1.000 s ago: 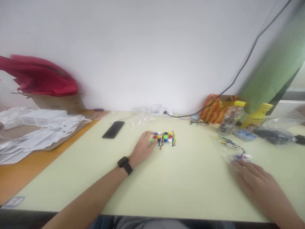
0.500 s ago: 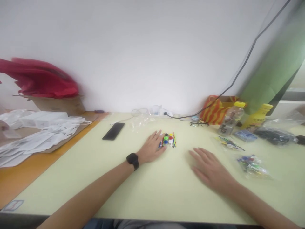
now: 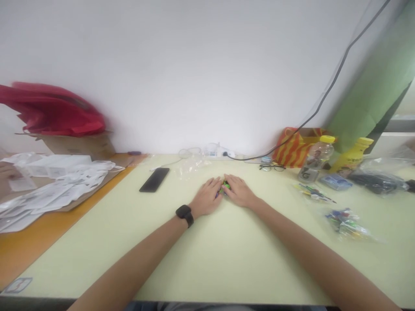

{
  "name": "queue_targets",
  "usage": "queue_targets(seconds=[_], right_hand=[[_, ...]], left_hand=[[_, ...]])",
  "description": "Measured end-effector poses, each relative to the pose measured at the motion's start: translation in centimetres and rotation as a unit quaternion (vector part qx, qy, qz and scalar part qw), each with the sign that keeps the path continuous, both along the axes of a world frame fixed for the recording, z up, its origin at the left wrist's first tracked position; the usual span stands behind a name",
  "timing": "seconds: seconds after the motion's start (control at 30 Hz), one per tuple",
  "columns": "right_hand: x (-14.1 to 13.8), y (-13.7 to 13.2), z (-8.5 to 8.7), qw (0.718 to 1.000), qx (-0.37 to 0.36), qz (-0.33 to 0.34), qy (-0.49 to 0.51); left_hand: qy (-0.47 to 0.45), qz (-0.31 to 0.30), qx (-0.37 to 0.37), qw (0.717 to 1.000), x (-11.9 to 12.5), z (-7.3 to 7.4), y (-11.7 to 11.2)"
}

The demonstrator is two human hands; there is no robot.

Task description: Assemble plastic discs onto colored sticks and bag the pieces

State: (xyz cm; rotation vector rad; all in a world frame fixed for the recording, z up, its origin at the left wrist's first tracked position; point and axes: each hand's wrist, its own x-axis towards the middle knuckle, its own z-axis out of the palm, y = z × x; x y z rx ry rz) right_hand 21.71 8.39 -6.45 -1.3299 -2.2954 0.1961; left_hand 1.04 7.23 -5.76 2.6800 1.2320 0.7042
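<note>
A small pile of coloured plastic pieces (image 3: 225,187), green and blue showing, lies on the pale yellow table (image 3: 227,255). My left hand (image 3: 205,199), with a black watch (image 3: 184,214) on its wrist, rests flat against the pile's left side with fingers stretched out. On the pile's right side my right hand (image 3: 239,193) lies flat too, fingertips touching the pieces. The two hands close the pile in between them and hide most of it. Neither hand grips anything.
A black phone (image 3: 154,179) lies left of the hands. At right sit two clear bags of coloured pieces (image 3: 345,222), two yellow-capped bottles (image 3: 316,164), glasses (image 3: 272,167) and a striped bag (image 3: 292,149). White packets (image 3: 55,181) and a red bag (image 3: 52,110) fill the far left.
My right hand left the bag at the right and came across to the pile's right side. My left hand slid in closer, and the spread pieces are bunched between the two hands.
</note>
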Motion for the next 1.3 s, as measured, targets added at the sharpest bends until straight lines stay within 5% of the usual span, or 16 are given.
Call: queue_targets(seconds=[0.43,0.6,0.77,0.93,1.07,1.3], right_hand=[[0.5,-4.5,1.0,0.999,0.003,0.036,0.008],[-0.1,-8.9,1.9,0.992,-0.004,0.125,0.031],[-0.1,-11.9,2.3,0.983,-0.003,0.177,0.048],[2.0,-11.0,3.3,0.984,-0.033,0.162,0.071],[3.0,-10.2,4.1,0.975,-0.075,0.192,0.079],[2.5,-10.2,4.0,0.974,-0.077,0.181,0.112]], left_hand=[[-0.002,-0.016,0.003,1.000,0.0,0.1,3.1],[-0.077,0.021,0.045,0.996,0.1,1.2,1.1],[-0.126,-0.032,0.000,0.992,-0.3,2.7,-2.7],[-0.161,-0.065,-0.070,0.982,-1.4,3.9,-5.3],[-0.099,-0.094,-0.154,0.979,-1.8,4.4,-5.8],[-0.095,-0.124,-0.157,0.975,-0.8,4.2,-6.0]])
